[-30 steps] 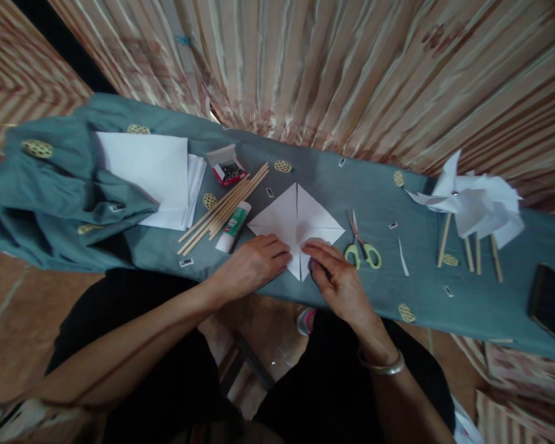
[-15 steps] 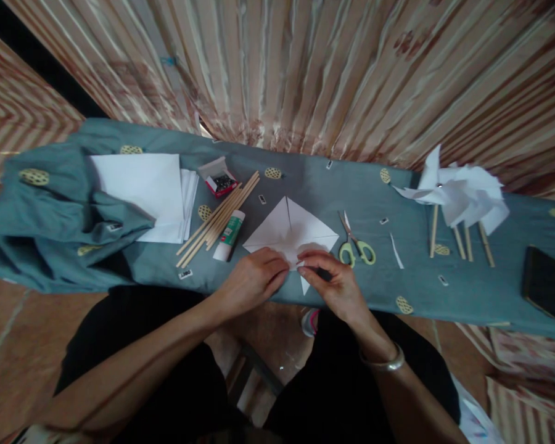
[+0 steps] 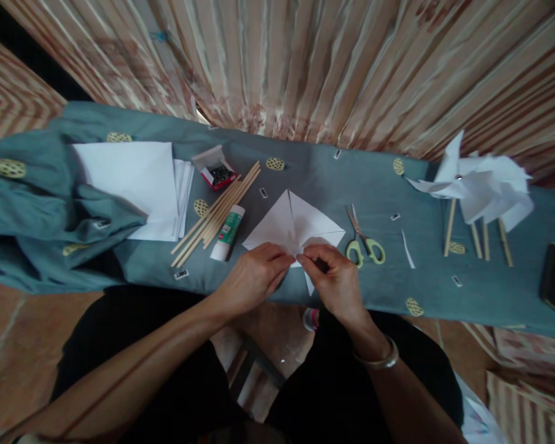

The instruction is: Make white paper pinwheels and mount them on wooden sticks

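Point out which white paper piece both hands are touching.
The slit square sheet, touched by left hand and right hand, between glue stick and scissors; the stacked sheets, thin strip and pinwheels are untouched.

Both hands [image 3: 252,277] bare, right wrist [image 3: 372,345] circled by a silver bangle [image 3: 389,362], legs [image 3: 361,388] covered in black, pink-accented footwear [image 3: 311,319] partly seen

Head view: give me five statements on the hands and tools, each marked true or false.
1. The glue stick lies between the wooden sticks and the white paper. True.
2. The glue stick stands upright. False: it lies on its side.
3. The scissors lie to the right of the white paper. True.
4. The left hand and right hand both touch the white paper. True.
5. The right hand holds the scissors. False: it is at the white paper.
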Demonstrator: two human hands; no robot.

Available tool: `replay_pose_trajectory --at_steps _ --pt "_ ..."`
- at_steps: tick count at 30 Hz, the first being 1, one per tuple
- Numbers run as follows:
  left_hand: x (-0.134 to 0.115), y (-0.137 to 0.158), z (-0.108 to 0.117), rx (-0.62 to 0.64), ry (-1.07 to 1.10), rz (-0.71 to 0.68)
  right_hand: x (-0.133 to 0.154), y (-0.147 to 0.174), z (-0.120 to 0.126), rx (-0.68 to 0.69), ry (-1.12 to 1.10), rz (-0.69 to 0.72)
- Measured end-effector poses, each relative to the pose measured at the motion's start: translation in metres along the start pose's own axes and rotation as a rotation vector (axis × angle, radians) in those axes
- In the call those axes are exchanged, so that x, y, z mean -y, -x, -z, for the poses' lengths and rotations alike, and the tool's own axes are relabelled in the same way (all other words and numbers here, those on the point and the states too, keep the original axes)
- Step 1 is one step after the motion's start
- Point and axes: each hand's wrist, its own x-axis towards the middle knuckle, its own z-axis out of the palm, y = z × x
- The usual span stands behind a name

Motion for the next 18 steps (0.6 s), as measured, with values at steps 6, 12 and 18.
replay_pose_trajectory --at_steps 6,12,18 --pt "0.0021 -0.0012 -0.0016 0.003 0.027 0.056 0.0044 -0.0007 0.0038 0.0 0.038 0.016" --pt "0.0028 -0.001 -0.0017 -0.008 0.043 0.062 0.0063 0.001 0.0069 -0.014 0.1 0.071" --pt "0.0041 -0.0023 -0.0026 0.0 0.045 0.071 0.0082 0.0012 0.0068 0.002 0.136 0.109"
